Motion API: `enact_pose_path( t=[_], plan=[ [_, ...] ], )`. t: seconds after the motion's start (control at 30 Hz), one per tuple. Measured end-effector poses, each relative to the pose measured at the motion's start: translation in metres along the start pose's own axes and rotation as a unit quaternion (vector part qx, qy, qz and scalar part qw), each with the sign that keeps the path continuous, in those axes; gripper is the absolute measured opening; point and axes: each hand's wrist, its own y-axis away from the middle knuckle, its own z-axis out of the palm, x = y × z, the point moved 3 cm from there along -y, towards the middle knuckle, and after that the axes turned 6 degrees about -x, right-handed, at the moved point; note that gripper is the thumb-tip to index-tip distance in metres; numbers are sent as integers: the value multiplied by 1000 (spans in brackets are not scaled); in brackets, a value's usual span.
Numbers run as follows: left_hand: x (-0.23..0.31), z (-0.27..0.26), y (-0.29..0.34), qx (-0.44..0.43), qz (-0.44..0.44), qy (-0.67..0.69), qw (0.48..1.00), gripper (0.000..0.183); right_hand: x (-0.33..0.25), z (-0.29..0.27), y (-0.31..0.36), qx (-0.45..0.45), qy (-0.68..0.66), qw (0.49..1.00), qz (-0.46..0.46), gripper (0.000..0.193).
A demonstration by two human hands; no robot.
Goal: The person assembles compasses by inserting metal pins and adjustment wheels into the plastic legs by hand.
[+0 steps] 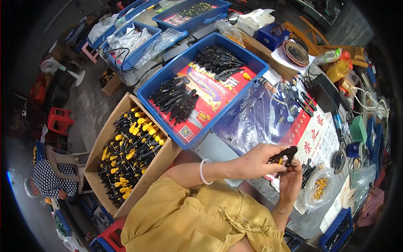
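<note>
My left hand (257, 161), with a white bangle on its wrist, reaches across from the left. Its thumb and fingers pinch a small black forked tool (289, 153) that looks like a clamp, with a bit of yellow on it. Just below, my right hand (290, 179), wearing a beaded bracelet, is closed around the tool's lower part. Fingers hide much of the piece, so its exact kind is unclear. Both hands are above the right part of the table, near a clear plastic bag of small yellow parts (320, 189) and several loose black pieces (307, 171).
A blue tray (161, 122) holds two heaps of black pieces (175, 98). Left of me, a cardboard box (161, 161) is full of black and yellow tools (130, 151). More blue trays stand behind. A round dish (296, 52) sits at the far right. Someone sits at the far left.
</note>
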Motion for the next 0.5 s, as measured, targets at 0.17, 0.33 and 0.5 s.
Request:
enact_pose_path(
  t=[0.17,0.33,0.5],
  plan=[
    [-45,17,0,-19,10,-67,998,57,-4,18,1,-8,194,977,90,22],
    [-60,12,0,27,3,-41,999,55,3,18,-4,42,268,961,48,14],
    [-68,8,1,38,-34,158,986,36,6,9,-2,81,163,981,73,11]
  ],
)
